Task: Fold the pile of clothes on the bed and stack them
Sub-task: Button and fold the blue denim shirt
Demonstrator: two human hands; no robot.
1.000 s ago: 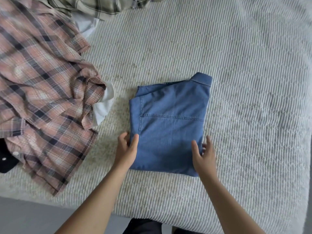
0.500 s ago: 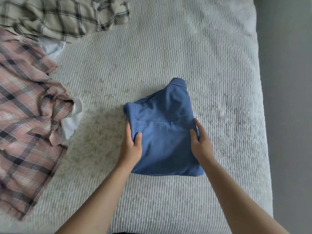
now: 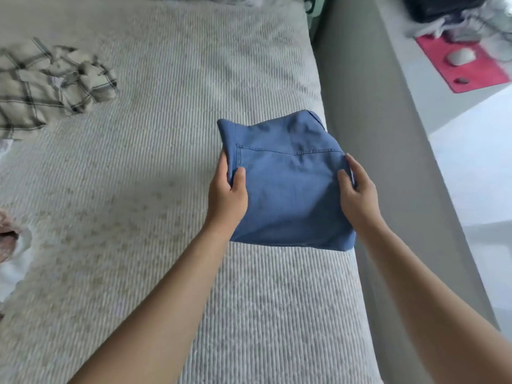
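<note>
Clothes lay loose left of the folded denim (image 3: pixel 288 189): a pink scrap (image 3: pixel 7 239) at the frame's edge, then a plaid shirt (image 3: pixel 41 87) farther up the bed (image 3: pixel 138 189). I saw my left hand (image 3: pixel 227 195) pinching the denim's left edge, thumb on top, and my right hand (image 3: pixel 357 189) gripping its right edge. The denim sat at the bed's right edge; whether lifted, I couldn't tell. Right of it was a red mat (image 3: pixel 471 67).

The folded shirt (image 3: pixel 288 189) no longer lies mid-bed; it now sits at the bed's (image 3: pixel 166 134) right edge. The left hand (image 3: pixel 227 195) and right hand (image 3: pixel 357 192), formerly at its near corners, now grip its left and right sides, thumbs on top. The pink plaid shirt (image 3: pixel 7 239) has shifted almost out of view.
</note>
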